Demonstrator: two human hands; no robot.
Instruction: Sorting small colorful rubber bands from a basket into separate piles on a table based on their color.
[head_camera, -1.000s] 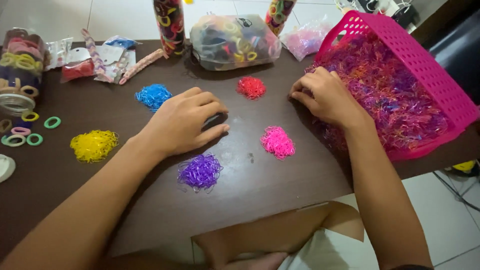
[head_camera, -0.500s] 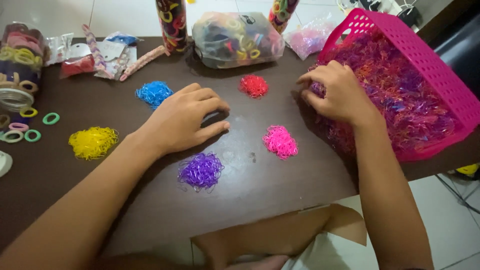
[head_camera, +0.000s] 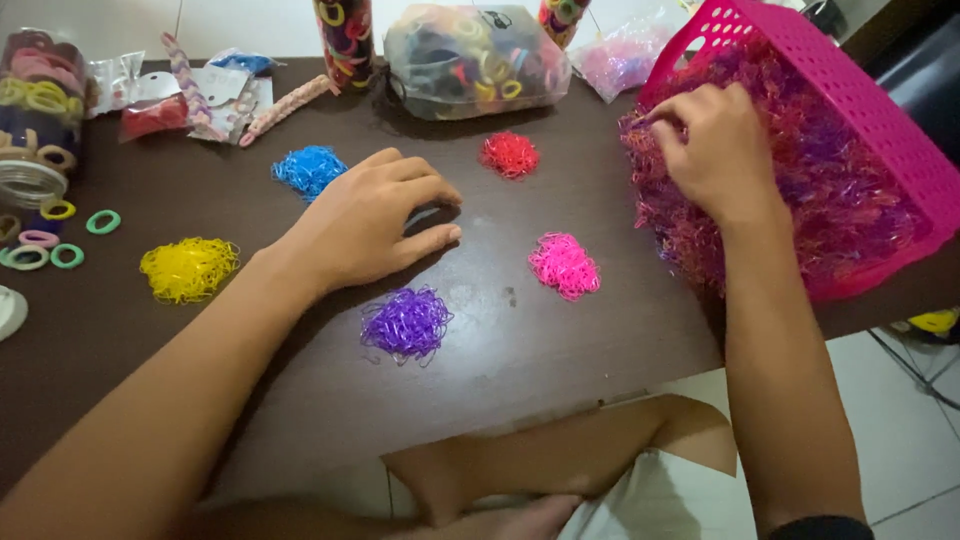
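My right hand (head_camera: 715, 150) pinches into the mixed rubber bands filling the pink plastic basket (head_camera: 880, 110). My left hand (head_camera: 370, 220) rests loosely curled and empty on the dark brown table (head_camera: 560, 350), between the blue band pile (head_camera: 308, 168) and the purple band pile (head_camera: 405, 323).

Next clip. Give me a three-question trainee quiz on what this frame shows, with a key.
1. True or false: the right hand is in the pink basket.
2. Which sorted pile lies nearest the left hand?
A. yellow pile
B. purple pile
C. red pile
3. How many single-colour piles lie on the table?

Key
1. True: its fingers pinch at the mixed bands heaped in the basket.
2. B: the purple pile sits just below the hand, which rests palm down on the table.
3. Five: yellow, purple, red, the blue pile and the pink pile.
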